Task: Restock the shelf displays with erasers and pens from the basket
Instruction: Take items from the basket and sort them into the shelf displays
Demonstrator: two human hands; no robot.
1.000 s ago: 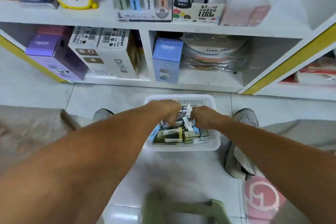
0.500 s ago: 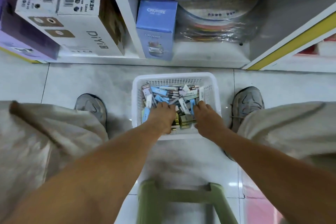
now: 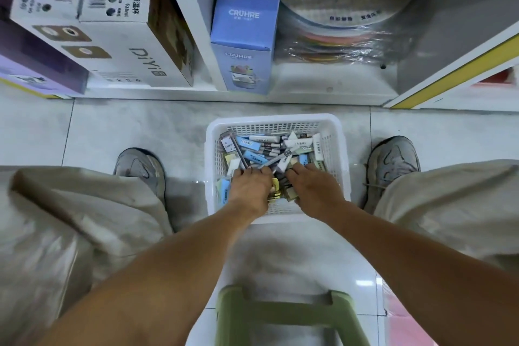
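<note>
A white mesh basket (image 3: 275, 118) stands on the floor tiles between my feet, below the bottom shelf (image 3: 323, 84). It is full of small boxed erasers (image 3: 248, 144) in blue, green and white, mixed with pens (image 3: 270, 146). My left hand (image 3: 249, 191) and my right hand (image 3: 312, 191) are both down in the near half of the basket, side by side, palms down. Their fingertips are buried in the pile, so what they grip is hidden.
The bottom shelf holds a blue CRUHRE box (image 3: 243, 42), white DiYi boxes (image 3: 134, 45), a purple box (image 3: 36, 64) and plastic-wrapped coloured discs (image 3: 337, 36). My shoes (image 3: 140, 166) (image 3: 393, 160) flank the basket. A green stool (image 3: 280, 312) is under me.
My view has tilted down from the upper shelves to the basket. Both hands have stayed in the basket and dug a little further into the pile.
</note>
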